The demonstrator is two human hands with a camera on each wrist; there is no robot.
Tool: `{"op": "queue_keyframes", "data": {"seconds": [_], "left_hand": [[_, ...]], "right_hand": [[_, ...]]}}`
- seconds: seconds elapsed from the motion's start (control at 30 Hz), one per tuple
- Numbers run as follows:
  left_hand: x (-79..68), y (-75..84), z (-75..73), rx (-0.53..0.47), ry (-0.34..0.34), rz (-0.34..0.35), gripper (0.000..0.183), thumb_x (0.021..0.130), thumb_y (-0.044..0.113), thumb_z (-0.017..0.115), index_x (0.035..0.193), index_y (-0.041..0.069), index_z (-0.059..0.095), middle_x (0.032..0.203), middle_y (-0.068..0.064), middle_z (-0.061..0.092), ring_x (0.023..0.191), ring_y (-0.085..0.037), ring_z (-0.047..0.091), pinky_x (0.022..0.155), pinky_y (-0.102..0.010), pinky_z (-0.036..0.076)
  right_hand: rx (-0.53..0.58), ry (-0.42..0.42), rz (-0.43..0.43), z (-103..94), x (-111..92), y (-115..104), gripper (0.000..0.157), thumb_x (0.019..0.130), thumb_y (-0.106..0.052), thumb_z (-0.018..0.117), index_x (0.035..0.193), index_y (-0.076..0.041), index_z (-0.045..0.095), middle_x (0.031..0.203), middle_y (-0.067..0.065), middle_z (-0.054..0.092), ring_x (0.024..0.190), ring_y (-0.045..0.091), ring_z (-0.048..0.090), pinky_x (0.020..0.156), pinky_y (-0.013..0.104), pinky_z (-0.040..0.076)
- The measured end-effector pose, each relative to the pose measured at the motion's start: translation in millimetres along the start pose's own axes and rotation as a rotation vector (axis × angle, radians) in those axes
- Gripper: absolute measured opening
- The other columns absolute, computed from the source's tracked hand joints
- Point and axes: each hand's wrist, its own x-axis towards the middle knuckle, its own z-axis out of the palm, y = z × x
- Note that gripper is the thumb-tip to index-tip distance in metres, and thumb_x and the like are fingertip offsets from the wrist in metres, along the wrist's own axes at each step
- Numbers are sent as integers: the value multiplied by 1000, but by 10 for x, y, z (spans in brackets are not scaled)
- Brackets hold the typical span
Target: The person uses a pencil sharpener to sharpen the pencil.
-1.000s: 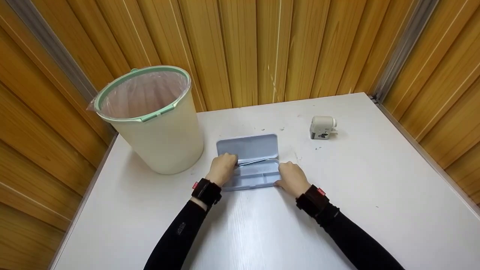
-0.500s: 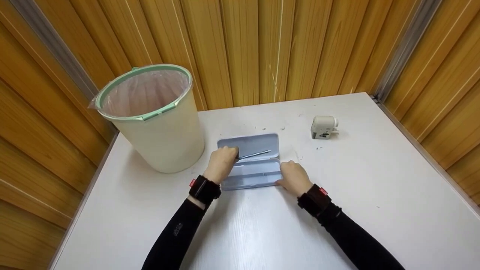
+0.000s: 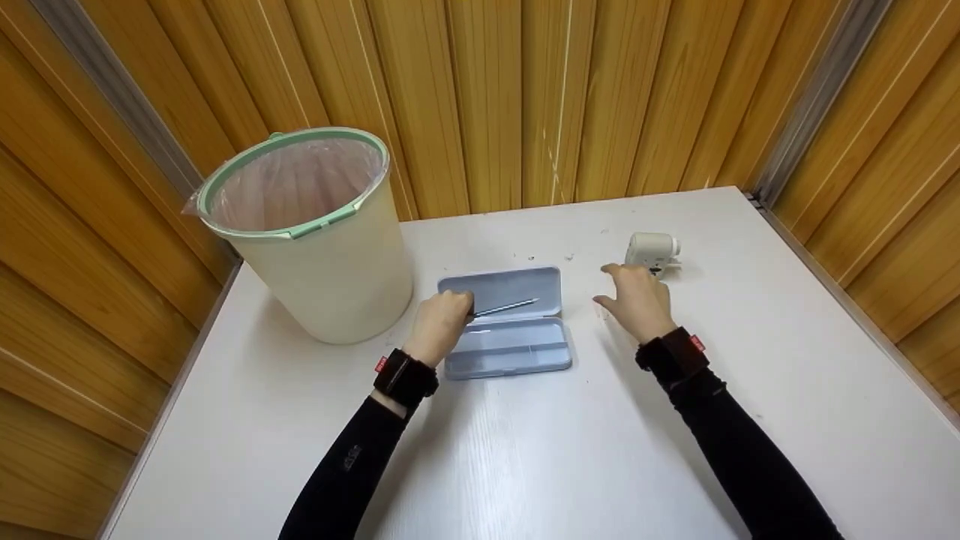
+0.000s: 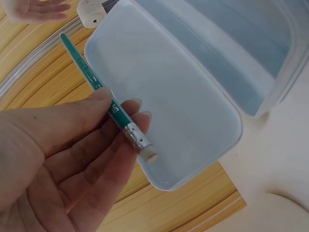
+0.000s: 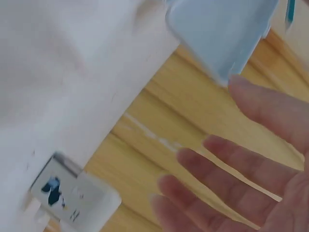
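Note:
A green pencil [image 4: 77, 58] with a silver ferrule and white eraser is pinched between the thumb and fingers of my left hand [image 3: 442, 322]. Its far end points right, over the raised lid of a light blue pencil case [image 3: 510, 361], which lies unfolded with its compartments bare. Off the case's right side, my right hand [image 3: 641, 300] hovers with thumb and fingers spread, holding nothing. Just beyond that hand stands a small cream pencil sharpener [image 3: 652, 246] with a white knob, partly covered by the fingers in the head view. The right wrist view shows the sharpener's printed side [image 5: 72, 193].
A large cream bin [image 3: 337, 277] with a green rim and clear plastic liner stands at the back left of the white table [image 3: 510, 457]. Wood-patterned panels [image 3: 487, 105] rise behind the table and along both sides.
My left hand has lifted the pencil up out of the case and over its lid. My right hand has let go of the case's right edge and moved right, towards the sharpener.

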Motion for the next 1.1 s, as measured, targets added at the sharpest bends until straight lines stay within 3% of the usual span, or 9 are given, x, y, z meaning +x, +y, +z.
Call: {"op": "queue_keyframes", "data": {"seconds": [0.23,0.4,0.53,0.7,0.93,1.1], "left_hand": [[-6,9,-40,12,25,21,15,83,12,74,79,4,62,74,-14,70,67,-33,70,56,-43,56],[-14,3,-37,2,37,29,12,83,6,72,77,3,62,72,-14,69,65,-32,69,55,-43,56],[-24,1,-25,-6,27,29,12,84,5,70,77,2,61,71,-14,69,65,-33,68,55,-44,56],[-29,11,-26,-3,19,27,11,85,5,69,77,3,62,71,-13,69,64,-32,69,54,-43,56],[-51,8,-11,10,25,23,12,84,6,71,77,4,61,71,-13,69,64,-33,68,53,-44,54],[-71,16,-22,15,33,10,14,84,8,72,75,5,61,71,-13,70,64,-35,68,52,-45,54]], "right_hand": [[40,62,-3,-62,340,425,68,75,-8,83,134,5,53,141,30,49,133,49,41,96,65,46],[44,54,-14,38,555,728,82,72,-5,84,141,8,43,148,32,40,140,50,31,112,62,31],[36,20,-9,112,656,916,86,73,-3,83,144,10,38,147,34,38,141,50,28,117,59,24],[9,-2,-18,139,752,1047,77,74,1,81,139,13,43,139,37,47,136,52,36,114,61,28],[119,-103,56,104,838,1105,55,81,5,74,131,15,52,131,38,53,125,54,48,106,60,39],[124,-143,51,59,878,1106,46,84,6,70,126,15,55,128,37,56,122,53,51,106,59,40]]}}
